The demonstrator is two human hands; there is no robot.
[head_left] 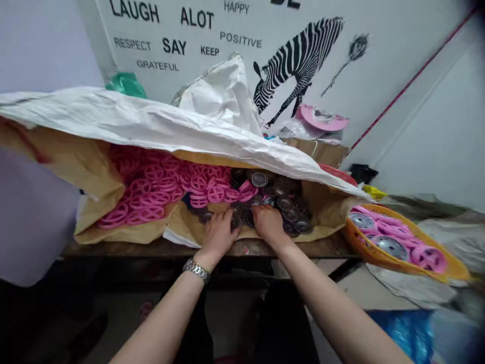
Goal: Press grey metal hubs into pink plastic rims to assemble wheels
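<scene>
A big sack (125, 119), white outside and brown inside, lies open on a dark table (151, 248). Inside it, a heap of pink plastic wheels (159, 187) fills the left part and a heap of silver-grey discs (282, 194) the right part. My left hand (217, 233), with a metal watch on the wrist, rests palm down on the discs at the sack's mouth. My right hand (268, 222) lies just beside it, fingers curled into the same grey discs. What the fingers hold is hidden.
An orange basin (382, 258) at the right holds pink wheels fitted with grey discs. Behind the sack stand another white bag (223, 93), a green bag (127, 83) and a pink lid (322, 117) against a wall with words and a zebra. A blue bag (405, 328) lies low right.
</scene>
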